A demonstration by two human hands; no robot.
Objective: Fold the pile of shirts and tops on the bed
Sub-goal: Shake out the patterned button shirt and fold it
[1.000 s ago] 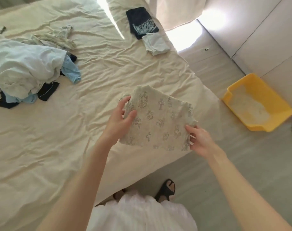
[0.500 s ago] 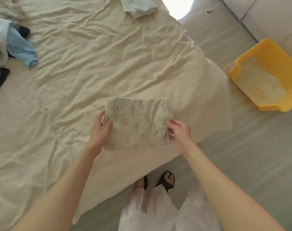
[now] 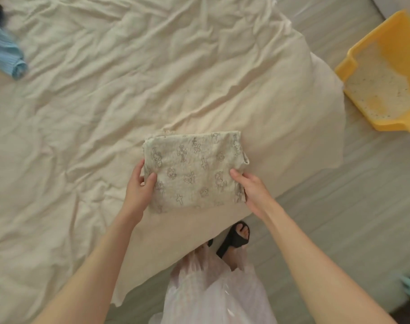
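Both hands, left [image 3: 138, 190] and right [image 3: 253, 192], gripped the folded top [image 3: 194, 171], lying widthwise on the creased bed [image 3: 105, 101].

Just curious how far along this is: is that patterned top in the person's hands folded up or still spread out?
Folded. The patterned top is a compact rectangle with doubled edges, gripped by the left hand and right hand above the bed.
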